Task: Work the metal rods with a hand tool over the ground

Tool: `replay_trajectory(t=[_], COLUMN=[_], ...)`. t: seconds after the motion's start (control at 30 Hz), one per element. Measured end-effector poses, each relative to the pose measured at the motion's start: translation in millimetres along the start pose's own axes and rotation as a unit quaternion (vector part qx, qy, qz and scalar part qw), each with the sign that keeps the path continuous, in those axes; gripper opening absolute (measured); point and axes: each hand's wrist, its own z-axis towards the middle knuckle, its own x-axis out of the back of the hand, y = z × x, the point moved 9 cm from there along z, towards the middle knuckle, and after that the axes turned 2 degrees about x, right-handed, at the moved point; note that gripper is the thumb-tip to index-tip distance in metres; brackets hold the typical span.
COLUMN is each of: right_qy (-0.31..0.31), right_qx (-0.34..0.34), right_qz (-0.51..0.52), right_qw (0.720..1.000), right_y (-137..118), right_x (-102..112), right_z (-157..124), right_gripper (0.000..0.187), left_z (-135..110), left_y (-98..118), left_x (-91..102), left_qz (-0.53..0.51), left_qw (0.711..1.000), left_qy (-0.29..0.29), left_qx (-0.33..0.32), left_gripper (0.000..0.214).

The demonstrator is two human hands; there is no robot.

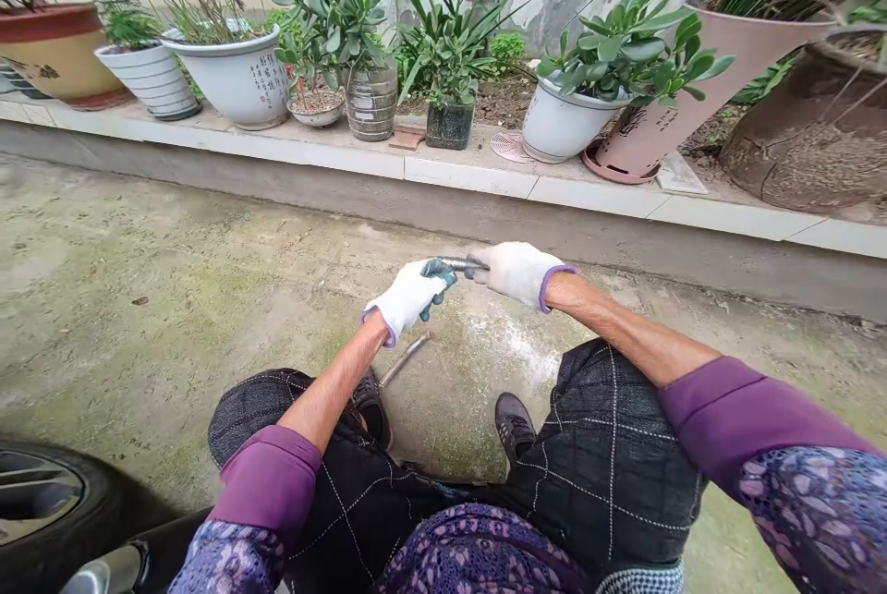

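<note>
Both of my hands wear white knit gloves with dark green palms and purple cuffs. Between them runs a short grey metal rod [457,263] that looks ridged like a thread. My left hand [416,289] is closed round its left end, and my right hand [514,271] grips the right end; the fingers hide both ends. Below my left hand, a thin metal bar [406,359] lies on the concrete beside my shoe. White powder [516,345] is scattered on the ground under my right hand.
Ahead, a low tiled ledge [471,178] carries several potted plants, among them a white pot [568,123] and a tall pink pot [699,86]. A car wheel [42,502] stands close at the lower left. My knees flank the work spot on the concrete [173,271].
</note>
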Motion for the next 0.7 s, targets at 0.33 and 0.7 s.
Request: replay_trajectory(t=[0.33, 0.7], right_qy=[0.039, -0.119], right_qx=[-0.023, 0.004], right_qz=[0.234, 0.411], right_qw=[0.971, 0.904], right_y=[-27.9, -8.8], right_x=[30.4, -7.2], right_z=[10.2, -30.2], right_gripper=[0.021, 0.040], left_z=[6.0, -17.7], left_y=[-0.8, 10.2], left_x=[29.7, 7.2], left_qz=[-0.189, -0.015], left_qw=[0.981, 0.998], left_qy=[0.026, -0.018], left_qx=[-0.044, -0.061], left_gripper=[0.016, 0.009])
